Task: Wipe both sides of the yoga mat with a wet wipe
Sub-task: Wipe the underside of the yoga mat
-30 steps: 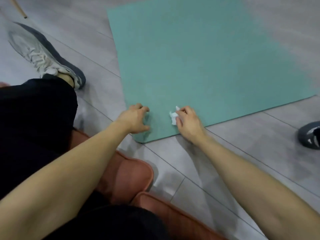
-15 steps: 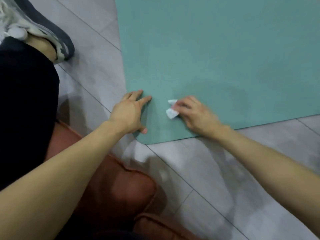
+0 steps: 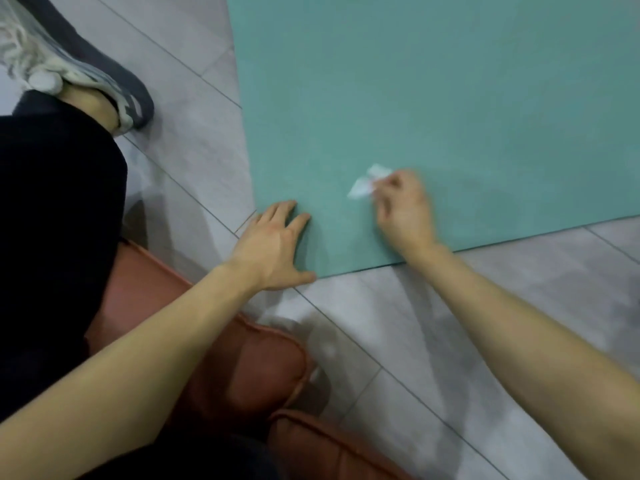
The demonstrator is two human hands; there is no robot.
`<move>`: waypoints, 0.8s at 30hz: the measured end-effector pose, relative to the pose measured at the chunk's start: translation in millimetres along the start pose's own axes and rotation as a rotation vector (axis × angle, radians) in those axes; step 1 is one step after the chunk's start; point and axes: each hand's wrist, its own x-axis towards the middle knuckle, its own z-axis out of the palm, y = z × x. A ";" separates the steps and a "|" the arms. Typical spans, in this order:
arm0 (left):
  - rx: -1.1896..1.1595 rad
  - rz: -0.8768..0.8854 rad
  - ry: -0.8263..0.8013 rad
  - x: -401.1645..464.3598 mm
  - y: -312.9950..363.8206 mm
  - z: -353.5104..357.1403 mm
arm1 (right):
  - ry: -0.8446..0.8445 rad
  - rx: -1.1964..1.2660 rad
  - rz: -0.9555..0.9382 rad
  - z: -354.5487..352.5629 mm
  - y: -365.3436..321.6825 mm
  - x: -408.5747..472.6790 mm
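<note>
A teal yoga mat [image 3: 433, 98] lies flat on the grey tiled floor and fills the upper right of the view. My left hand [image 3: 273, 244] rests flat on the mat's near left corner, fingers spread and straight. My right hand [image 3: 403, 209] is on the mat a little to the right, blurred by motion. Its curled fingers pinch a small crumpled white wet wipe [image 3: 367, 183], which sticks out to the left of the fingertips and touches the mat.
My leg in black trousers [image 3: 59, 202] and a grey and white sneaker [image 3: 69, 64] are at the left. A reddish-brown leather cushion [image 3: 242, 358] sits under me at the bottom. Grey floor tiles [image 3: 502, 306] run below the mat's near edge.
My right hand has slid the wipe away from me and to the right across the mat. My left hand has flattened onto the mat's corner. The camera has moved closer.
</note>
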 end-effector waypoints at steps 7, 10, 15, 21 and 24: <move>0.096 0.159 0.055 0.6 0.1 9.2 | -0.064 -0.116 -0.064 -29.4 35.1 14.5; 0.125 0.306 0.070 1.9 3.1 8.0 | 0.035 -0.125 0.161 -30.9 30.5 3.6; 0.239 0.418 0.109 -5.2 -8.2 8.4 | -0.408 0.086 -0.476 -17.8 -22.4 -42.0; 0.230 0.367 0.047 -6.4 -5.5 10.8 | -0.056 -0.163 0.141 -44.3 43.8 27.7; 0.230 0.386 0.076 -4.3 -2.9 12.3 | -0.237 -0.066 -0.099 -29.4 2.9 -14.5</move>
